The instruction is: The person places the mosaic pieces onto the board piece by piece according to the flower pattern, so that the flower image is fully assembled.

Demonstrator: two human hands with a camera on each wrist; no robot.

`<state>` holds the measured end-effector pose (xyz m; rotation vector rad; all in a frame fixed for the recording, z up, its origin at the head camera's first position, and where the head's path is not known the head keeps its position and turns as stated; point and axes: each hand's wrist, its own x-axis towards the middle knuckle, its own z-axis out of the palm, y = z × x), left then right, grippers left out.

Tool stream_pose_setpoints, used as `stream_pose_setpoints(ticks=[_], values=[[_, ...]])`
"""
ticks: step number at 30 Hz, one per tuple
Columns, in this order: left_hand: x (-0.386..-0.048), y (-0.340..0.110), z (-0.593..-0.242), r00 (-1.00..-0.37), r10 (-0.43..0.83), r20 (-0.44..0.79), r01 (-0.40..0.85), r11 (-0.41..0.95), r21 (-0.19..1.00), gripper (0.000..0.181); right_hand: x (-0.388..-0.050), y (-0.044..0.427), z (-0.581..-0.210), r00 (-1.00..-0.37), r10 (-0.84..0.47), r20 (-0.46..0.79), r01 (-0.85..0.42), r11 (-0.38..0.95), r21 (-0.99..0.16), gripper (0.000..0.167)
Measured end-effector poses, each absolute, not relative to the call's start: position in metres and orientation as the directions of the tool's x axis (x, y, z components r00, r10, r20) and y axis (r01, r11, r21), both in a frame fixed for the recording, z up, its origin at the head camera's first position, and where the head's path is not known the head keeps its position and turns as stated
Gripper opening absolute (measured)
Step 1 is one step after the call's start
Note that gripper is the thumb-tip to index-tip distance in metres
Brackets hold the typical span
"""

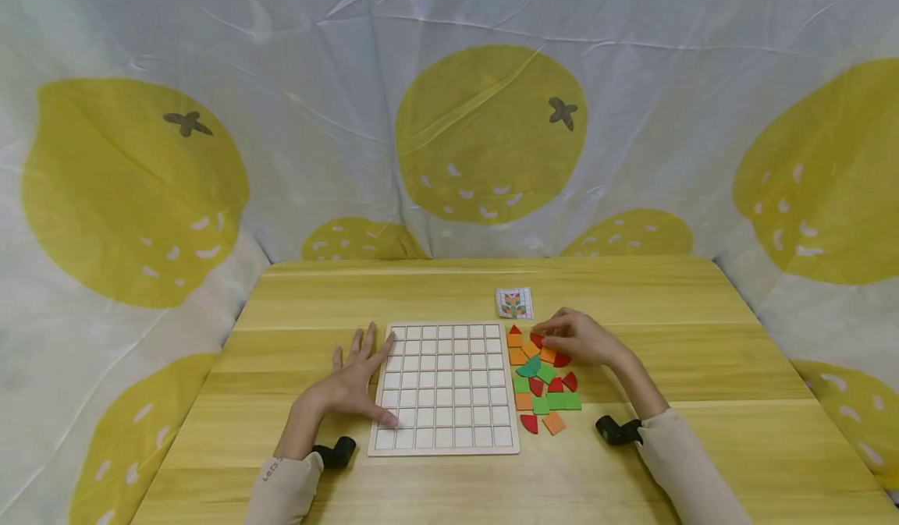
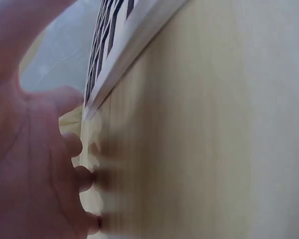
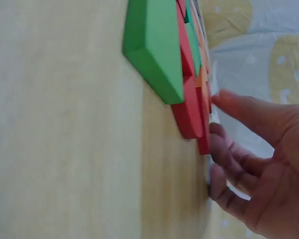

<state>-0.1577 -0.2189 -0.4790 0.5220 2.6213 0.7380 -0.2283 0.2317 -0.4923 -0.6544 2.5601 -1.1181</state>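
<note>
A white grid board [image 1: 444, 388] with a light wooden frame lies flat on the table. My left hand [image 1: 351, 384] spreads its fingers over the board's left edge, with the index finger near the upper left corner and the thumb near the lower left. In the left wrist view the palm [image 2: 35, 159] faces the board's side. My right hand [image 1: 579, 336] is at the top of a group of coloured tiles, its fingertips by a red tile [image 1: 537, 339]. In the right wrist view the thumb [image 3: 239, 107] stands apart from the bent fingers, with no tile visibly held.
Orange, green, teal and red tiles, such as a green square [image 1: 572, 401] and an orange square [image 1: 553, 423], lie right of the board. A small pattern card [image 1: 514, 303] lies behind them. A lemon-print cloth [image 1: 492, 135] hangs around the wooden table [image 1: 618, 486].
</note>
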Motion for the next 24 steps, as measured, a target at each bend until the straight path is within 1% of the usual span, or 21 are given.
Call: stream_pose_setpoints(ticks=[4, 8, 11, 17, 20, 22, 24], values=[[-0.158, -0.22, -0.48, -0.854, 0.443, -0.273, 0.244, 0.804, 0.542, 0.15, -0.235, 0.23, -0.495, -0.846, -0.528, -0.079, -0.283, 0.569, -0.772, 0.029], [-0.157, -0.22, -0.48, -0.848, 0.448, -0.282, 0.25, 0.808, 0.533, 0.154, -0.243, 0.229, -0.496, -0.825, -0.559, -0.087, -0.299, 0.562, -0.771, 0.029], [-0.157, -0.221, -0.48, -0.845, 0.452, -0.284, 0.255, 0.81, 0.529, 0.155, -0.246, 0.23, -0.496, -0.806, -0.586, -0.079, -0.324, 0.549, -0.77, 0.029], [-0.156, -0.221, -0.48, -0.848, 0.444, -0.29, 0.252, 0.818, 0.517, 0.155, -0.252, 0.233, -0.497, -0.748, -0.66, -0.07, -0.384, 0.516, -0.766, 0.033], [-0.155, -0.221, -0.48, -0.848, 0.439, -0.298, 0.249, 0.825, 0.507, 0.156, -0.255, 0.233, -0.497, -0.726, -0.684, -0.074, -0.399, 0.506, -0.765, 0.032], [-0.155, -0.221, -0.481, -0.847, 0.442, -0.296, 0.251, 0.822, 0.511, 0.156, -0.258, 0.233, -0.498, -0.724, -0.686, -0.078, -0.388, 0.497, -0.776, 0.031], [-0.155, -0.22, -0.482, -0.846, 0.446, -0.291, 0.256, 0.82, 0.512, 0.155, -0.258, 0.234, -0.499, -0.735, -0.673, -0.084, -0.363, 0.496, -0.789, 0.029]])
